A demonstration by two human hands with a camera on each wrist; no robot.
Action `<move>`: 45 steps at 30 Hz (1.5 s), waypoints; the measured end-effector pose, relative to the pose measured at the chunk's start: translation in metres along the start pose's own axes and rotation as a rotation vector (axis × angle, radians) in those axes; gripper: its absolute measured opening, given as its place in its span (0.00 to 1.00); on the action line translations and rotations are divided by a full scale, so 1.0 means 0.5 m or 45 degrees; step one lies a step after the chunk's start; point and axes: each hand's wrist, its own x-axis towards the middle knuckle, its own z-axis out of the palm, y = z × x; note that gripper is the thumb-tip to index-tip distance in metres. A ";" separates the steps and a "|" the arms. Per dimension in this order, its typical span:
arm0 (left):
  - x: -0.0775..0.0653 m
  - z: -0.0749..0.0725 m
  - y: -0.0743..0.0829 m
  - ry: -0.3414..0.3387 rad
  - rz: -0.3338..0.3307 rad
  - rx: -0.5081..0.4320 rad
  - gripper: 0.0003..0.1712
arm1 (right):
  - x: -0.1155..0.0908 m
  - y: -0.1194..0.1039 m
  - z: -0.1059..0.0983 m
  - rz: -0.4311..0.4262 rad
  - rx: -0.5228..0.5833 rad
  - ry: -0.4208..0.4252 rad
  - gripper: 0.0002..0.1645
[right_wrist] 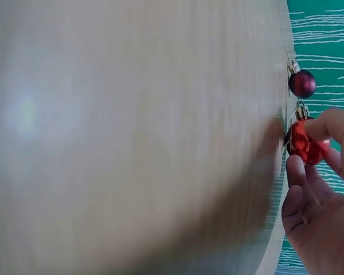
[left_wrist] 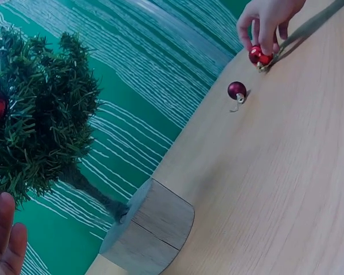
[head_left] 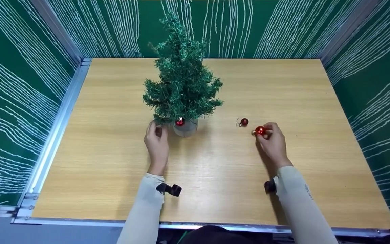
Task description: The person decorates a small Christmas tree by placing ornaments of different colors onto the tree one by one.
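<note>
One glossy red ball ornament [head_left: 260, 130], right of the green tinsel tree [head_left: 183, 74], is pinched in my right hand [head_left: 274, 144]; pick-up step, I judge. Left hand [head_left: 157, 145] beside tree; finger grip, cannot tell. Next likely calls for steady lift.

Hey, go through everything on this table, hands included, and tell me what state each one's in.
Green tree: upright
Round base: standing on the table, under the tree
Hung red bauble: hanging low on the tree's front
Dark red bauble: lying loose on the table
Shiny red bauble: pinched in the right hand
Left hand: at the lower branches, grip unclear
</note>
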 end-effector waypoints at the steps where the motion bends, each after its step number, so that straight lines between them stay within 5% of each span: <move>1: 0.000 0.000 0.000 0.001 0.001 0.003 0.05 | 0.000 -0.001 0.000 0.004 0.007 -0.003 0.26; 12: 0.002 -0.005 -0.004 0.018 0.016 0.036 0.04 | -0.009 -0.001 0.010 -0.012 0.035 0.024 0.25; 45: 0.036 -0.025 0.003 0.028 -0.116 0.028 0.05 | -0.035 -0.042 -0.008 -0.009 0.237 0.081 0.22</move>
